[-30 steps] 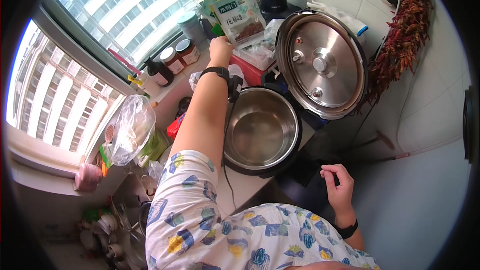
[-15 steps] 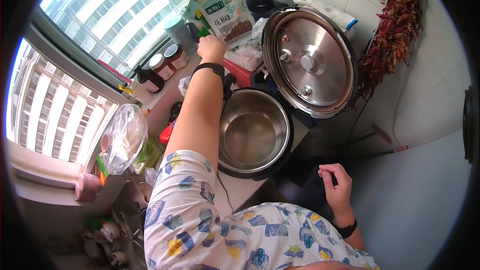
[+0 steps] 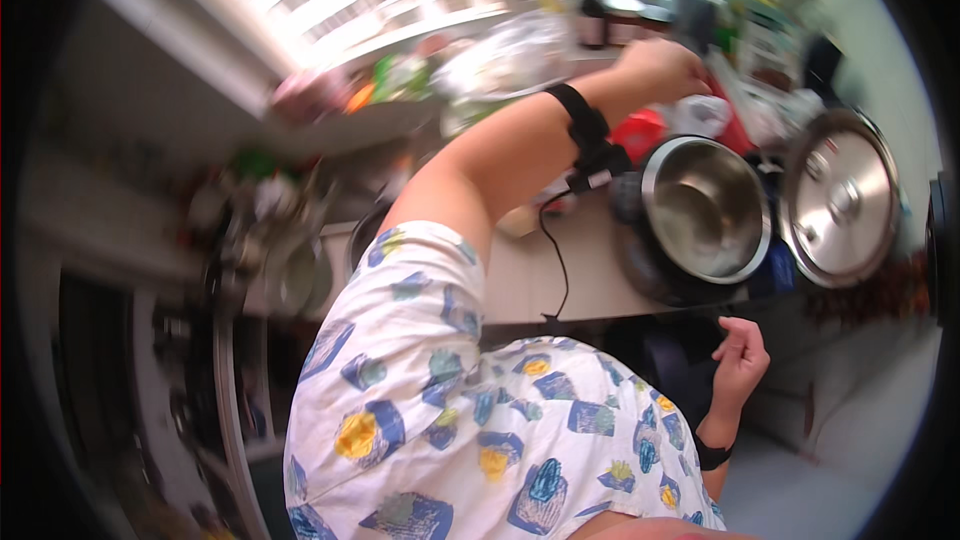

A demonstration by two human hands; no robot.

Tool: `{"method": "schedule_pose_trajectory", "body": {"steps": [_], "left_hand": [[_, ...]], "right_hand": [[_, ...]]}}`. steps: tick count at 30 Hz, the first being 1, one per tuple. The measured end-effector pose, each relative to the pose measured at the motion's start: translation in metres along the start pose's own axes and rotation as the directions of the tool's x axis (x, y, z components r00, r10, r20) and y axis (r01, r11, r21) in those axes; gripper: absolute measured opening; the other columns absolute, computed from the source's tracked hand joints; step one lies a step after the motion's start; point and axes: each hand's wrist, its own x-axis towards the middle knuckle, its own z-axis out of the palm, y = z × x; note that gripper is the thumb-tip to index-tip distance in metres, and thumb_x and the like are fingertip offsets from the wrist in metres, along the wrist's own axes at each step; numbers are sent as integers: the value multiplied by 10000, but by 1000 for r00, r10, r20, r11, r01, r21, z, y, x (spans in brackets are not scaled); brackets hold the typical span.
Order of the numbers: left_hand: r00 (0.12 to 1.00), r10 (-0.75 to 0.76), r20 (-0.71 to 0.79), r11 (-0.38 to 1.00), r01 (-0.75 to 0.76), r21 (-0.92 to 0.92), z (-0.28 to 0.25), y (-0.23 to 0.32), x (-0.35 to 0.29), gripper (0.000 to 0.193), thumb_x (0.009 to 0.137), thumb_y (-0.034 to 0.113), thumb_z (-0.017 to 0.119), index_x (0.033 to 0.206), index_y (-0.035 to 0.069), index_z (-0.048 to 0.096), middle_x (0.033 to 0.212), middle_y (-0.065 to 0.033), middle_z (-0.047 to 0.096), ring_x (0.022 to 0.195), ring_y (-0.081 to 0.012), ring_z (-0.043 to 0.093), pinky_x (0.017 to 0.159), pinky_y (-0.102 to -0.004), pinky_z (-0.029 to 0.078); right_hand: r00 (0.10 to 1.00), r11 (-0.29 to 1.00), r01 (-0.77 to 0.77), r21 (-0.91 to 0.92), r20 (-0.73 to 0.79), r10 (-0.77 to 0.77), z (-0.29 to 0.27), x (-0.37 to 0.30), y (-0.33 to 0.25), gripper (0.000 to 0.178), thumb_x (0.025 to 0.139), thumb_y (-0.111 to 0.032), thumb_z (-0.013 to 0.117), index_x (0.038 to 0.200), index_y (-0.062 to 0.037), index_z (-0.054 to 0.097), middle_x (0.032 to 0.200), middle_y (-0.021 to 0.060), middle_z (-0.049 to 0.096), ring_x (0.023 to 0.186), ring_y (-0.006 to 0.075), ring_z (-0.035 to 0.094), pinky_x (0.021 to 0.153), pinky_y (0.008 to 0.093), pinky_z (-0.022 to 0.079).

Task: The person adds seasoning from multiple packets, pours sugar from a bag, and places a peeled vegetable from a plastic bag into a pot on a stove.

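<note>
My left hand [image 3: 662,70] is stretched out over the back of the counter, above a red plastic packet [image 3: 638,132] and a crumpled clear bag [image 3: 698,116]. Its fingers are curled in and slightly blurred; whatever they hold is hidden. Below and right of it stands an electric pressure cooker with a steel inner pot [image 3: 705,210], showing a shiny, light-brown bottom. The round steel lid [image 3: 843,198] stands raised at the pot's right. My right hand [image 3: 741,355] hangs in front of the counter edge, loosely bent, thumb and fingers apart, with nothing in it.
Jars [image 3: 625,15] and a dark bottle [image 3: 592,22] line the windowsill. A clear plastic bag [image 3: 505,58] lies left of my forearm. A black cable [image 3: 556,250] runs down the counter [image 3: 515,285]. Blurred dishes [image 3: 270,195] stand at the left.
The view has swung left, so the cooker and lid sit further right. My left hand has left the pouch and green item at the back and moved over the red packet.
</note>
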Motion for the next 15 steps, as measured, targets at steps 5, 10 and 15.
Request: {"method": "schedule_pose_trajectory", "body": {"steps": [5,10,15], "left_hand": [[985,-160,-58,987,159,-29,-57,-17,-225,345,876,440,547,953,148,714,912,-106,695,889,-322,647,782,-435,508],[896,-442,29,896,440,57,-119,-32,-465,333,895,392,559,976,97,689,908,-128,684,874,-334,641,771,-429,498],[654,-745,-135,667,728,-157,-145,-24,-714,253,870,288,624,980,67,678,903,-109,680,823,-267,654,745,-353,505]], "right_hand": [[962,971,209,117,156,-226,71,-39,-59,425,1026,-319,408,881,0,648,600,-18,457,512,36,376,482,199,246],[879,937,184,297,376,-292,178,-99,-133,324,1025,-247,435,928,-10,634,649,-29,455,551,36,396,500,185,285],[707,885,149,441,579,-408,295,-194,-214,286,1013,-242,472,954,-19,643,682,-24,519,603,34,469,545,185,366]]}}
